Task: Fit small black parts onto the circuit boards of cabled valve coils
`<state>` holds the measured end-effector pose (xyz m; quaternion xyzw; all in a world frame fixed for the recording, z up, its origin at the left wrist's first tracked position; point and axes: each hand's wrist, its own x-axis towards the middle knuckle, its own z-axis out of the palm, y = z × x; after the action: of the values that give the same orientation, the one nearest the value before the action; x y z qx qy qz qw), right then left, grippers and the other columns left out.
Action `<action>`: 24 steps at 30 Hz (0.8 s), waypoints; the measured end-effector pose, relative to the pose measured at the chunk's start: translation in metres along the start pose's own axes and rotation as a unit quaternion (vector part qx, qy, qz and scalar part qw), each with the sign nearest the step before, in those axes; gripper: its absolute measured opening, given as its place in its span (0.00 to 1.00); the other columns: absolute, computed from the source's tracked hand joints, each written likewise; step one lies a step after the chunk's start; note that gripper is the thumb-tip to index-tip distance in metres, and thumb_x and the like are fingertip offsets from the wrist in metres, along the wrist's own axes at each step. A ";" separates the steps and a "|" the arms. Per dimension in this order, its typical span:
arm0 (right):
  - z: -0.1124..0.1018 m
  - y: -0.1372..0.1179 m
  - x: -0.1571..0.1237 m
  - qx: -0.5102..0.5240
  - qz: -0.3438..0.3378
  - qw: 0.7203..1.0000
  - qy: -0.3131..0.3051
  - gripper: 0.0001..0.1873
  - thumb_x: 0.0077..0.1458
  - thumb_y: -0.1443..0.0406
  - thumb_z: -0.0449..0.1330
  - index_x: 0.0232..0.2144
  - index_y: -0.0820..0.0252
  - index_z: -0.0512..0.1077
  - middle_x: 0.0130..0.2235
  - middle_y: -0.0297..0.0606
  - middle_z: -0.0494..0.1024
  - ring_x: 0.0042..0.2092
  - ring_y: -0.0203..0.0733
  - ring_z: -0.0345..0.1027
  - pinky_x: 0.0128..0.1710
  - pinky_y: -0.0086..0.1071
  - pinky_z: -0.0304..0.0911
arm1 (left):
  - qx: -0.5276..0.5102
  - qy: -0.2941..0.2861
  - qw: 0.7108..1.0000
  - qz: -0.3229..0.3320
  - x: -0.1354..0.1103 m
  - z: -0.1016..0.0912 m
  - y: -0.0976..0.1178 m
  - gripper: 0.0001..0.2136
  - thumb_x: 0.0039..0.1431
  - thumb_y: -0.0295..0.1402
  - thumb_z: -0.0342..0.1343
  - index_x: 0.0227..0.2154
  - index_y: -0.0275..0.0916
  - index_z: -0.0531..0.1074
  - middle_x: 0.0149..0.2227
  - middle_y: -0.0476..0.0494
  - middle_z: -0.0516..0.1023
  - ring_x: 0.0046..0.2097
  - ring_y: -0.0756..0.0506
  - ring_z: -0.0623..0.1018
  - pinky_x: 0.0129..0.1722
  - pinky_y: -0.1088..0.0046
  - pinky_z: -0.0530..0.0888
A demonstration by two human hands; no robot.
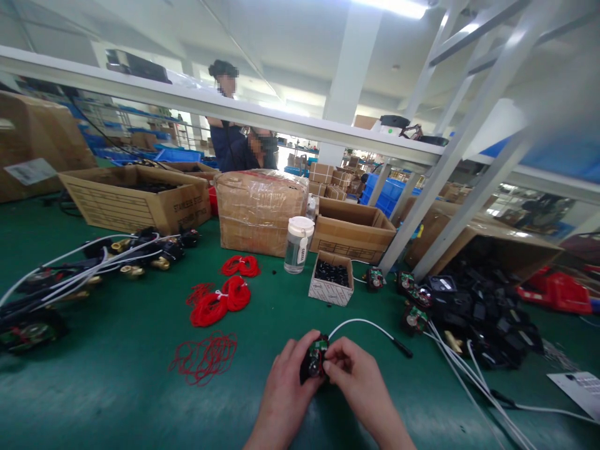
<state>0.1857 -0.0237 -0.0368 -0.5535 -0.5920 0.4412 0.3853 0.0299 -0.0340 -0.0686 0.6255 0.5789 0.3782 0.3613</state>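
A small black valve part with a green circuit board (315, 358) sits between both my hands, just above the green table (117, 387). My left hand (285, 387) wraps round its left side. The fingers of my right hand (359, 381) pinch its right edge. A white cable (363, 324) runs from the part to the right and ends in a black tip. Bundles of red wire (220, 303) lie to the left, and a loose red tangle (206, 357) lies nearer to me.
A small open box of black pieces (331, 278) and a clear jar with a white lid (297, 245) stand ahead. Finished parts with white cables (94, 262) lie left; black parts spill from a tipped carton (482, 306) right. Cardboard boxes (260, 209) line the back. Two people are behind them.
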 end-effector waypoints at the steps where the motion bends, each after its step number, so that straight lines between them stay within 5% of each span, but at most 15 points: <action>1: -0.001 -0.002 0.001 -0.007 -0.001 1.000 -0.004 0.03 0.46 0.68 0.60 0.28 0.57 0.73 0.26 0.31 0.74 0.29 0.38 0.67 0.31 0.30 0.62 | -0.004 -0.001 1.000 0.000 0.000 0.000 0.000 0.28 0.52 0.26 0.57 0.58 0.51 0.69 0.51 0.45 0.76 0.52 0.42 0.75 0.55 0.63 0.70; 14: 0.005 -0.002 -0.002 -0.051 -0.019 0.998 0.040 0.03 0.48 0.69 0.59 0.24 0.57 0.70 0.27 0.32 0.72 0.30 0.39 0.66 0.31 0.31 0.60 | -0.016 -0.002 1.000 0.001 0.001 0.000 -0.003 0.29 0.51 0.24 0.57 0.57 0.50 0.70 0.50 0.45 0.77 0.52 0.42 0.76 0.54 0.64 0.71; 24: -0.016 -0.034 0.017 -0.255 -0.108 0.954 -0.113 0.14 0.46 0.80 0.55 0.23 0.57 0.71 0.32 0.32 0.71 0.36 0.37 0.68 0.36 0.28 0.57 | -0.021 -0.015 1.000 -0.008 0.001 -0.001 -0.002 0.31 0.49 0.23 0.57 0.58 0.52 0.70 0.50 0.46 0.77 0.51 0.42 0.75 0.54 0.65 0.70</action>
<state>0.1890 -0.0054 -0.0004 -0.5125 -0.7806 0.2913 0.2077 0.0280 -0.0324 -0.0702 0.6188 0.5704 0.3781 0.3858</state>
